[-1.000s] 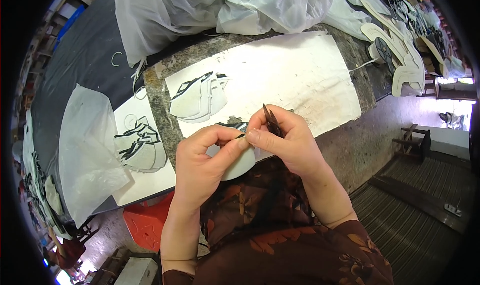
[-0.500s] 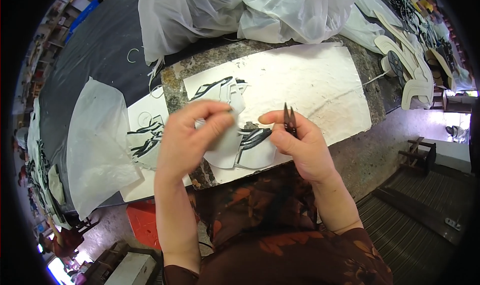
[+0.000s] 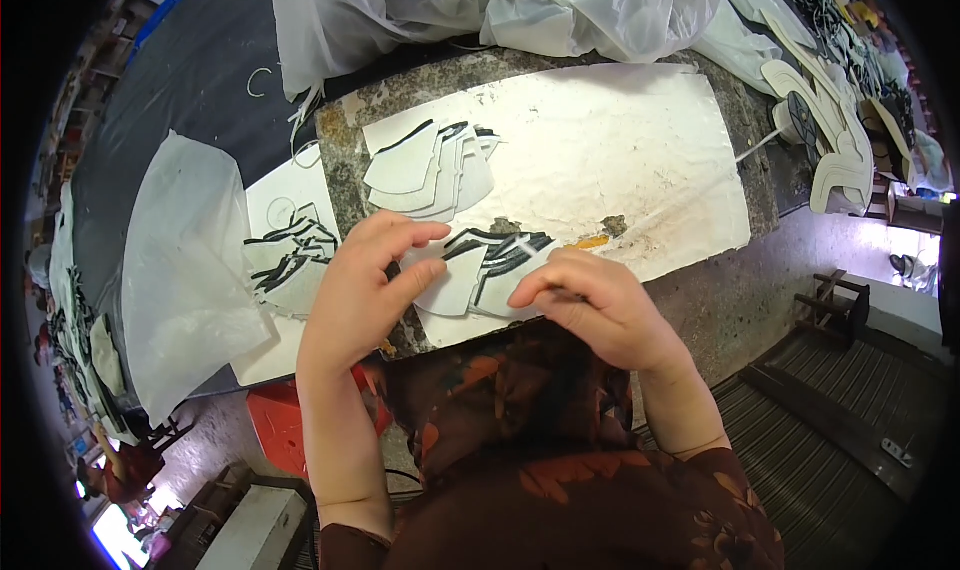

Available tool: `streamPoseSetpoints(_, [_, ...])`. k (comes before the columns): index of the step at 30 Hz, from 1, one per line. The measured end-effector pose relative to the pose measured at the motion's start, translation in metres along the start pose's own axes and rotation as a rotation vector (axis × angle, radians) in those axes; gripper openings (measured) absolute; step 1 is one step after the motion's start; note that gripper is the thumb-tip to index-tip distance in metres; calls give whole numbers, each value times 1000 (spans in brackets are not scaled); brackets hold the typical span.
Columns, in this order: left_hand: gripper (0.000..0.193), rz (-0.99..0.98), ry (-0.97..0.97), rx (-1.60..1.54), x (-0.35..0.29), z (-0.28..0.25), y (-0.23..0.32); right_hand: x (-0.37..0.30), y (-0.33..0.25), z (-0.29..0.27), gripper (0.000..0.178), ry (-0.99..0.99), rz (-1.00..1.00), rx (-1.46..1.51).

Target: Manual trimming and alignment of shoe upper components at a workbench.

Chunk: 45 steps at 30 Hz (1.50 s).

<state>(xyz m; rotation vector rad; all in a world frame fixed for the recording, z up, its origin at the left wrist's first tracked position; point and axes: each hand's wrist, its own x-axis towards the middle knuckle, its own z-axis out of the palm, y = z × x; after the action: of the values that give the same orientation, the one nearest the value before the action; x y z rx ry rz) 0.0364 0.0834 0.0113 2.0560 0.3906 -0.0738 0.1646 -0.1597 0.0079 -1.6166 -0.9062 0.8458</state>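
Spreading thumb from fingers, the left hand (image 3: 368, 285) is beside pieces (image 3: 455, 284) on white board (image 3: 620, 150); the right hand (image 3: 600, 308) curls near them, hold unclear; another pile (image 3: 408, 167) lies beyond; which are finished or left cannot be told.

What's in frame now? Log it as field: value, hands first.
left hand: grip open, nothing visible in it, beside the near pieces
right hand: fingers curled, grip contents blurred, can't tell
near pieces: pale, black strips along upper edges, overlapping
far stack: similar pale pieces, fanned
white sheet: under both groups, stained toward the near edge
left pile: pale pieces with black strips, on another white sheet
plastic: translucent sheet at left, translucent bags at top
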Motion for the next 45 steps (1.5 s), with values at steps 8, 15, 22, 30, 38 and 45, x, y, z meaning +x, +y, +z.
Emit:
streamPoseSetpoints(8, [35,112,97,271,-13,24,-22,-13,8,23,17,-103,-69,-148])
streamPoseSetpoints(15, [17,-167,63,-153,-28,11,-48,-6,24,33,24,-42,-110,121])
streamPoseSetpoints(22, [18,-229,-87,-432,-31,5,-8,-21,4,-10,23,-49,-134,233])
streamPoseSetpoints(30, [33,90,-51,47,-13,25,22,-23,3,11,16,-198,-285,34])
streamPoseSetpoints(38, [18,-155,-240,-471,-31,30,23,-19,7,37,15,-139,-365,4])
streamPoseSetpoints(45, [13,-203,-111,-584,-50,39,22,-21,-5,37,16,-165,-313,43])
